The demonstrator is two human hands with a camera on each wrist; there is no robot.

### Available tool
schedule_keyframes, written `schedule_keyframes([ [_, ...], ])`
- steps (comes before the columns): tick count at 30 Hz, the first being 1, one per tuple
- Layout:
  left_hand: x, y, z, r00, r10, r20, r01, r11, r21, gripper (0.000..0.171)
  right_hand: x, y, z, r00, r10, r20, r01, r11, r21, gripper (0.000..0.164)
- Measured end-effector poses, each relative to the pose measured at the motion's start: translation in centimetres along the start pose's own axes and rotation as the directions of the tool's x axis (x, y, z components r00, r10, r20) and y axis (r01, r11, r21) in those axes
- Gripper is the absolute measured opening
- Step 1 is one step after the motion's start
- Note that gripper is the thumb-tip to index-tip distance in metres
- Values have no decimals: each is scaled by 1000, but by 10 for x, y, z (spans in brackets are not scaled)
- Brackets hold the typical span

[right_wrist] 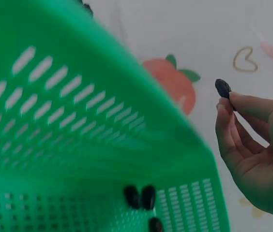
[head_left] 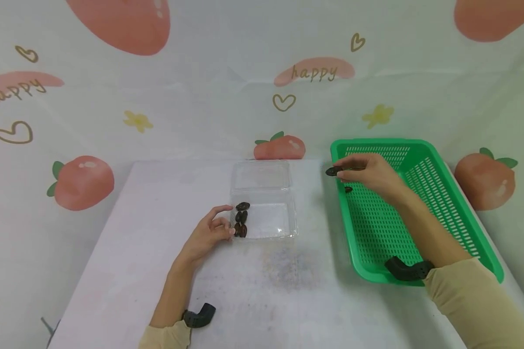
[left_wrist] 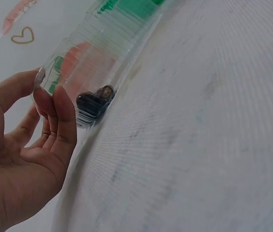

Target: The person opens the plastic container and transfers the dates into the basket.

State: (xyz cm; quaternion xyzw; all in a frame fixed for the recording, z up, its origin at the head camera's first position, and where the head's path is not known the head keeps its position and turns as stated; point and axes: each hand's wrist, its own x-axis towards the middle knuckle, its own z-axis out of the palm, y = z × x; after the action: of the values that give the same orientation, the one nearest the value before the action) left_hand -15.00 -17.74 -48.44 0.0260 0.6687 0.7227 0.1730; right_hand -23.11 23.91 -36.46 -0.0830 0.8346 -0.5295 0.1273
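Observation:
My right hand [head_left: 371,177] pinches a dark, oval, date-like piece [head_left: 333,171] between thumb and fingertips, above the far left rim of the green basket [head_left: 353,252]. In the right wrist view the held piece [right_wrist: 222,88] stands out past the fingertips, and several similar dark pieces [right_wrist: 148,197] lie inside the basket. My left hand [head_left: 207,235] holds the left edge of a clear plastic box [head_left: 296,220]. In the left wrist view, thumb and fingers grip the box's wall. Several dark pieces [head_left: 242,206] line the box's left side, and its lid [head_left: 262,175] lies back, opened.
The basket, with slotted walls, stands at the right of the white table [head_left: 126,271]. Behind it hangs a white cloth [head_left: 201,111] printed with fruit, hearts and words. A black wrist mount [head_left: 408,269] on the right arm hangs over the basket's near rim.

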Motion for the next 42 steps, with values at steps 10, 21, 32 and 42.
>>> schedule_keyframes([
  [10,-1,-1,0,1000,10,8,-10,1000,22,66,-9,24,-25,1000,5,-12,-5,999,-35,42],
  [21,0,-1,-1,1000,17,12,-17,999,34,66,-5,48,-42,999,5,-50,-7,1000,-27,43],
  [32,1,-2,1,1000,6,2,-6,1000,29,67,0,86,-55,999,51,9,-49,987,-151,47],
  [42,1,-2,-1,1000,23,15,-23,999,41,67,6,103,-55,997,79,26,-76,991,-107,45],
])
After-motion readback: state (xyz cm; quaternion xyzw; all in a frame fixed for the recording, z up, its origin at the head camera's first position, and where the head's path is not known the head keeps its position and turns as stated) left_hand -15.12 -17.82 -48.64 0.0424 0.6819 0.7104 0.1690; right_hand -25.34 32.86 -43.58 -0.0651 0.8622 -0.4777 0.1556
